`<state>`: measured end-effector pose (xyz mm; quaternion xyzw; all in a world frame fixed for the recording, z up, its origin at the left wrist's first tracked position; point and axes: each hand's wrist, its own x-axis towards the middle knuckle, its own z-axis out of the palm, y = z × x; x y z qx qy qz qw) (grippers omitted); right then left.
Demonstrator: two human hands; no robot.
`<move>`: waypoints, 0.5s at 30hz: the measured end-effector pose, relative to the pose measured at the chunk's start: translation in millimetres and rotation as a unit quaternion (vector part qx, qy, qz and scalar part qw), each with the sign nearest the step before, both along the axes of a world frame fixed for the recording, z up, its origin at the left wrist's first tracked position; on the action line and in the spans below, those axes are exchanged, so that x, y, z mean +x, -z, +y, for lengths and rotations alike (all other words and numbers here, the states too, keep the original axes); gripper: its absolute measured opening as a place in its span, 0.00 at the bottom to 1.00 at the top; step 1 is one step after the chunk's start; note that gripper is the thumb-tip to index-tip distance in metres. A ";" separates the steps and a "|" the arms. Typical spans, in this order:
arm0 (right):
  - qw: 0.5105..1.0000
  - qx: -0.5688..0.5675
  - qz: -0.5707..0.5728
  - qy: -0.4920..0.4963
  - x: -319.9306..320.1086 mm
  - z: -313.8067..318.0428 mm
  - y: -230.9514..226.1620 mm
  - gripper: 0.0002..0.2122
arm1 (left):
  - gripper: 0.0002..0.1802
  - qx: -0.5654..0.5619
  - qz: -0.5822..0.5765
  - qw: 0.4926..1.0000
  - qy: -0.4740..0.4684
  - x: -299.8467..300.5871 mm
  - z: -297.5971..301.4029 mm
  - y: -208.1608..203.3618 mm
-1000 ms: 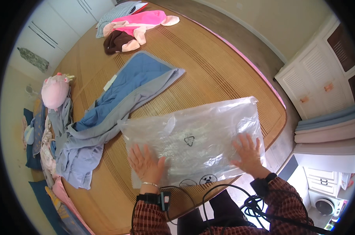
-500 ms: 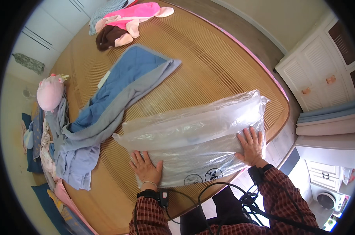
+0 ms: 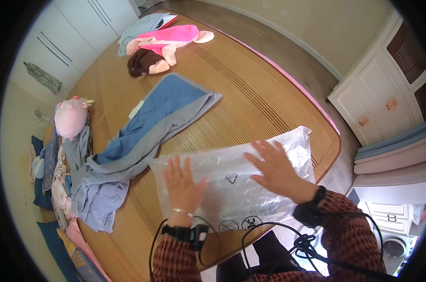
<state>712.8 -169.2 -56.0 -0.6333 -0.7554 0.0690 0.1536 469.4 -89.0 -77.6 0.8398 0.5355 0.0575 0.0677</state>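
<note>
A clear plastic bag (image 3: 236,197) with dark printed symbols lies spread nearly flat on the woven mat (image 3: 269,101) at the bed's near edge. Over its left part is my left hand (image 3: 183,185), fingers spread and holding nothing. My right hand (image 3: 276,169) is above the bag's right part, its fingers also apart and nothing in them. Whether either palm touches the plastic I cannot tell. Past the bag's upper left corner stretches a crumpled blue and grey quilt (image 3: 156,113).
A pink plush toy (image 3: 71,117) sits on bunched cloth at the left. A pink and brown doll (image 3: 168,40) lies by a striped pillow (image 3: 144,29) at the far end. Black cables (image 3: 304,244) hang before my body. A white cabinet (image 3: 372,98) stands at the right.
My hands have come off the bag's lower part and moved farther up over it. The bag's puffed far side has flattened, and the view has shifted a little.
</note>
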 end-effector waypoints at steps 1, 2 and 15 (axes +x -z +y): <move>1.000 -0.003 -0.005 0.008 -6.4 12.4 10.6 0.26 | 0.41 0.024 0.012 0.999 0.034 22.4 3.8 6.9; 1.000 -0.005 -0.020 -0.017 -15.5 23.4 21.2 0.27 | 0.41 0.023 0.013 0.999 0.037 33.7 5.1 13.7; 0.993 -0.099 -0.060 0.023 1.5 42.3 126.0 0.30 | 0.45 0.003 0.097 0.995 -0.012 8.4 34.8 102.2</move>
